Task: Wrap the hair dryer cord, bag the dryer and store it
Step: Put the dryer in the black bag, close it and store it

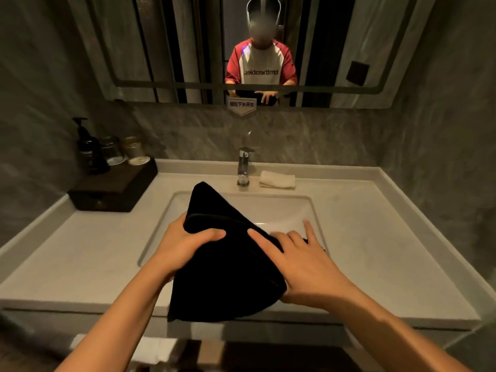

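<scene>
Head view: a soft black cloth bag (pixel 228 264) is held above the front half of the white rectangular sink basin (pixel 281 210), its lower edge hanging past the front edge of the pale stone countertop (pixel 375 251); what it holds is hidden. The left hand (pixel 185 245) clasps the bag's left edge, thumb curled over the top, while the right hand (pixel 303 264) lies on its right side with fingers straight. The chrome faucet (pixel 243 165), the folded white towel (pixel 277 179) beside it and the dark wooden box (pixel 112 189) at the left rear corner stand well apart from the bag.
</scene>
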